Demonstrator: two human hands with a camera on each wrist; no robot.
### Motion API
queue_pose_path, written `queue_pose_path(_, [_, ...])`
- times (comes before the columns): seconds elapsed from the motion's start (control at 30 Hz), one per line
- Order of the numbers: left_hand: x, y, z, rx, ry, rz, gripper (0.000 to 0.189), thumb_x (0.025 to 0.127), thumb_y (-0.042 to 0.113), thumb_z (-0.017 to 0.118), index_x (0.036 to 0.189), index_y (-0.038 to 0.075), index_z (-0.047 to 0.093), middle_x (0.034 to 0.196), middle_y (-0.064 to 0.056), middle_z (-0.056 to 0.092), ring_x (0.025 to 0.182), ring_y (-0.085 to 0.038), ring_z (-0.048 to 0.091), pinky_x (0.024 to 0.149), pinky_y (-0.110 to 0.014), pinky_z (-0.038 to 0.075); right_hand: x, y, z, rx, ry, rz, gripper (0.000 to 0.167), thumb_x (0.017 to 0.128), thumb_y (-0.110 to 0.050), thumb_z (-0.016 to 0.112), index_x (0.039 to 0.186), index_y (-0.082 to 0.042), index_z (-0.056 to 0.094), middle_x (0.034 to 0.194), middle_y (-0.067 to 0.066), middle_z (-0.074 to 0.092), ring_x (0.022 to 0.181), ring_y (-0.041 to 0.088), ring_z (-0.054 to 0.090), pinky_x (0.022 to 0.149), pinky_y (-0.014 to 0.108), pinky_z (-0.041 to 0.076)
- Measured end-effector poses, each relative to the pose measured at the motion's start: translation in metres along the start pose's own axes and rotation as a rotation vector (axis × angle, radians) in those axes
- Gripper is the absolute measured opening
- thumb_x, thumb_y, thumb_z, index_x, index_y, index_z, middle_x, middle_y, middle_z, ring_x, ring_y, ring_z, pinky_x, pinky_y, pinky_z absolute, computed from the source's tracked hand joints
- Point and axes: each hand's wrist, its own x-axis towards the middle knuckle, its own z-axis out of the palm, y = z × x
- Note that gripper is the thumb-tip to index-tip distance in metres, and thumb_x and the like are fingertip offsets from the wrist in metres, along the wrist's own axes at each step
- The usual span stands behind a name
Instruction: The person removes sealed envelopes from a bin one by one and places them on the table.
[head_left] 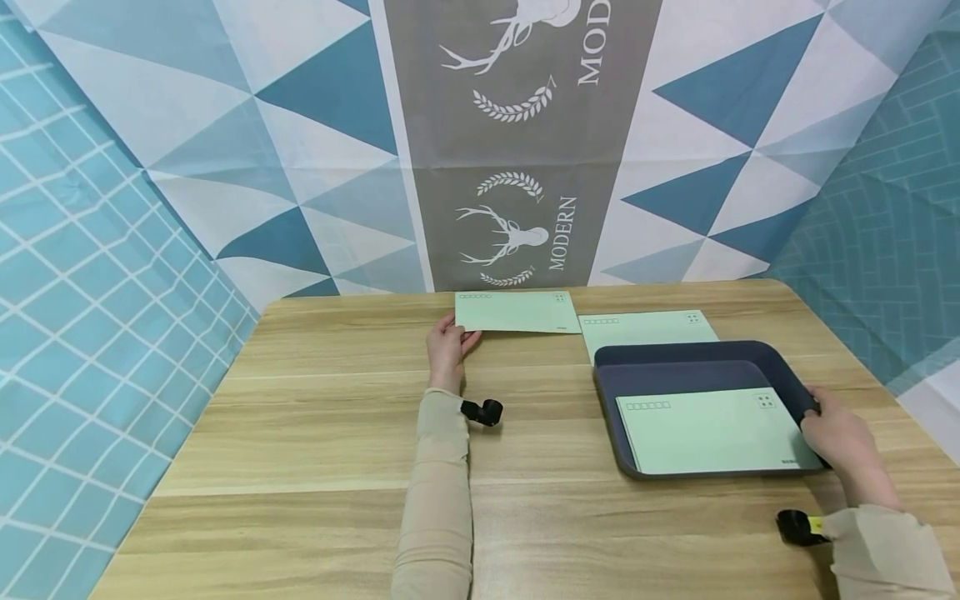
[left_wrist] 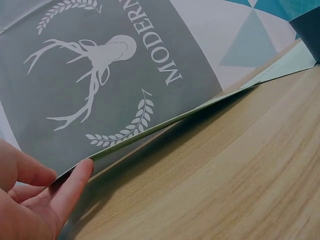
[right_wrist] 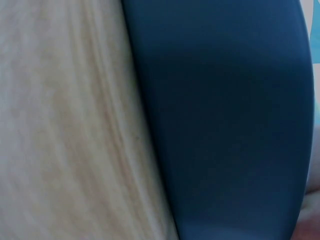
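Observation:
Near the table's back edge, my left hand (head_left: 446,354) pinches the left end of a pale green envelope (head_left: 517,312) between thumb and fingers. In the left wrist view the envelope's (left_wrist: 165,125) near edge is raised off the wood, with a shadow beneath. My right hand (head_left: 842,435) grips the right rim of a dark blue tray (head_left: 678,379). Inside that tray lie pale green envelopes (head_left: 716,433), stacked with edges slightly offset. The tray's outer wall (right_wrist: 230,125) fills much of the right wrist view, and only a sliver of the hand (right_wrist: 309,220) shows.
Another pale green envelope (head_left: 647,328) lies behind the tray, its front part hidden by the tray. All of this is on a wooden table (head_left: 322,450). A patterned cloth (head_left: 517,142) with deer prints hangs right behind the table's back edge.

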Motion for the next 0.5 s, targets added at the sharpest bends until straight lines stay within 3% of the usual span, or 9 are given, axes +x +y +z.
queue_pose_path(0.5, [0.0074, -0.0012, 0.0017, -0.049, -0.02, -0.015, 0.05, 0.088, -0.012, 0.034, 0.137, -0.002, 0.033, 0.123, -0.02, 0.046, 0.085, -0.023, 0.052, 0.082, -0.029, 0.05, 0.001, 0.0, 0.0011, -0.003, 0.008, 0.005, 0.049, 0.089, -0.003, 0.025, 0.134, 0.015, 0.016, 0.127, 0.046, 0.023, 0.108, 0.059, 0.029, 0.085, 0.063, 0.029])
